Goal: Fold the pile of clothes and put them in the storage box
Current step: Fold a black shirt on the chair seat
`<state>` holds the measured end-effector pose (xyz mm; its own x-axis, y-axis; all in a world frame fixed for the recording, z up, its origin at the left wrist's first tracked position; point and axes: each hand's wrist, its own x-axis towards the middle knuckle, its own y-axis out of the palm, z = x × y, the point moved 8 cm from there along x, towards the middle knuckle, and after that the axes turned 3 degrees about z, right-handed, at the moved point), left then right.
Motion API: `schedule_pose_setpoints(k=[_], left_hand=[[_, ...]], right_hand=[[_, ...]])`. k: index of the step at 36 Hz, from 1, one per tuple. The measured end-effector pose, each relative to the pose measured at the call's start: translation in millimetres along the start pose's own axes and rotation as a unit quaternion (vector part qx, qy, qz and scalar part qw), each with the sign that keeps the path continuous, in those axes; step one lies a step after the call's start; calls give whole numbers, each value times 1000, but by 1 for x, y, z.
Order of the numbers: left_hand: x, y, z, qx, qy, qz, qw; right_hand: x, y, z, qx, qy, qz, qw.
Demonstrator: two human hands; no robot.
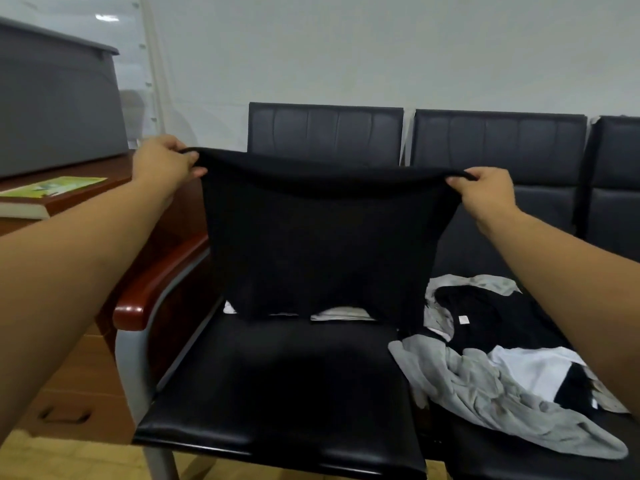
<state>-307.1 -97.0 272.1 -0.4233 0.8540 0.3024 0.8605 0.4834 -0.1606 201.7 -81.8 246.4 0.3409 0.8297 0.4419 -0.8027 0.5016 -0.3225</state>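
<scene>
A black garment (318, 237) hangs spread in the air above the left black seat (277, 393). My left hand (166, 161) pinches its upper left corner and my right hand (485, 192) pinches its upper right corner. Its lower edge reaches down to something white (343, 312) lying at the back of the seat, mostly hidden behind the cloth. A loose pile of clothes (485, 375), grey, black and white, lies crumpled on the neighbouring seat to the right. No storage box can be told for certain.
A row of black padded chairs (498, 143) stands against a white wall. A red-brown wooden armrest (152, 285) borders the left seat. Left of it is a wooden desk with a book (45, 195) and a cardboard box (79, 393) below.
</scene>
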Motion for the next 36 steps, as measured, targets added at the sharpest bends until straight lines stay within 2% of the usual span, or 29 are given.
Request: schedule_pose_setpoints(k=[4,7,13,15,19,22,25,27,31,34,36], left_hand=[[-16,-15,-13,-18,44,29,998],[-27,-31,-1,56,54,65,995],[-53,-57,61,137,11,199,970],[-71,-59,82,139,-21,235,962],[-106,-52,123,56,-114,310,942],[-122,-50,157,9,-194,362,912],[-139,-48,187,22,-256,409,876],[-146,-49,203,43,-277,418,864],[-156,-43,224,66,-289,456,839],[-154,-33,238,59,-294,431,851],[-150,-26,243,66,-281,406,867]], right_hand=[[-9,-4,8,44,-11,31,998],[-20,-1,-8,88,9,73,993],[-64,22,-55,139,71,193,969],[-88,30,-68,147,99,236,955],[-130,46,-94,169,170,311,920],[-161,59,-112,199,243,362,878],[-188,69,-132,193,313,415,832],[-199,73,-144,183,340,430,816],[-209,81,-173,147,362,442,807],[-209,87,-190,132,361,445,809],[-203,91,-197,111,345,425,830]])
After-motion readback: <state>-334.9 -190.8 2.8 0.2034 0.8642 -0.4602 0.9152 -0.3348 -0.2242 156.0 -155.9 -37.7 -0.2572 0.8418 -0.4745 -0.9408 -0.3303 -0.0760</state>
